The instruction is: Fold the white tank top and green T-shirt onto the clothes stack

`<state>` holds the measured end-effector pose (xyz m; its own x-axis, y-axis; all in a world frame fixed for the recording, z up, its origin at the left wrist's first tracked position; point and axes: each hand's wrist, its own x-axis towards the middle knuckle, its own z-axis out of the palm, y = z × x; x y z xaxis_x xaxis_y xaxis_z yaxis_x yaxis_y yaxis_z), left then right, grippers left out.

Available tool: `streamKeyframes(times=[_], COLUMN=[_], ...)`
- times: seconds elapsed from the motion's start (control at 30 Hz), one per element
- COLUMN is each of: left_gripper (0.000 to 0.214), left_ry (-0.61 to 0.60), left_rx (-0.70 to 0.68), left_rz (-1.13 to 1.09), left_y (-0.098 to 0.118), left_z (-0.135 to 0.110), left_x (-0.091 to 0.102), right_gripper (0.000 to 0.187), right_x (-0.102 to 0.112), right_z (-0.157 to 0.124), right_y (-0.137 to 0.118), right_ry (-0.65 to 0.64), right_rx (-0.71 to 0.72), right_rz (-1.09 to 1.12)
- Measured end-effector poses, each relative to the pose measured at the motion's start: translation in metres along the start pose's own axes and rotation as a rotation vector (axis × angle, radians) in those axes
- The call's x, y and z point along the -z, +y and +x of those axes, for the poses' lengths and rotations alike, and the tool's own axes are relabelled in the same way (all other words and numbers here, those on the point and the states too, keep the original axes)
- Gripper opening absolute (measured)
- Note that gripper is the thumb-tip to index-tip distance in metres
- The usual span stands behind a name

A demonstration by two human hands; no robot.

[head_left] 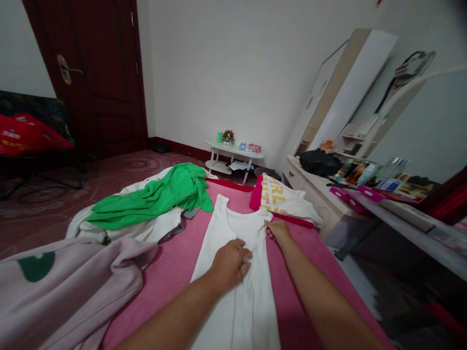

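Observation:
A white sleeveless top (241, 291) lies flat along the pink bed cover (175, 262), neck end away from me. My left hand (230, 265) rests on its middle, fingers curled and pinching a fold of the white cloth. My right hand (278, 229) pinches the top's right shoulder strap near the far edge.
A green garment (160, 197) lies on pale clothes at the left, with a light pink sweatshirt (73, 287) nearer me. A white shirt with yellow letters (282, 197) sits beyond the top. A cluttered dresser (328, 189) stands right; a small white table (233, 155) and dark door (98, 73) behind.

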<state>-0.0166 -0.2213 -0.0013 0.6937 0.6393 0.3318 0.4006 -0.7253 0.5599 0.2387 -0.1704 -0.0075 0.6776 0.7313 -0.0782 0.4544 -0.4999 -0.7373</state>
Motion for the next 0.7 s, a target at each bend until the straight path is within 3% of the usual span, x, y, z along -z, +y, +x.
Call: streamKeyframes(times=[0.2, 0.4, 0.7], left_gripper=[0.034, 0.035, 0.033], left_ry=[-0.016, -0.022, -0.032], left_rx=[0.015, 0.02, 0.024], left_rz=[0.017, 0.006, -0.028], left_y=[-0.001, 0.0, 0.0], left_z=[0.0, 0.0, 0.001], left_x=[0.0, 0.001, 0.002], right_gripper=[0.018, 0.028, 0.014], right_x=[-0.001, -0.001, -0.001], right_z=[0.008, 0.001, -0.001], right_y=[-0.012, -0.02, -0.017], right_ry=[0.032, 0.117, 0.18], right_rx=[0.007, 0.02, 0.103], right_rz=[-0.197, -0.339, -0.286])
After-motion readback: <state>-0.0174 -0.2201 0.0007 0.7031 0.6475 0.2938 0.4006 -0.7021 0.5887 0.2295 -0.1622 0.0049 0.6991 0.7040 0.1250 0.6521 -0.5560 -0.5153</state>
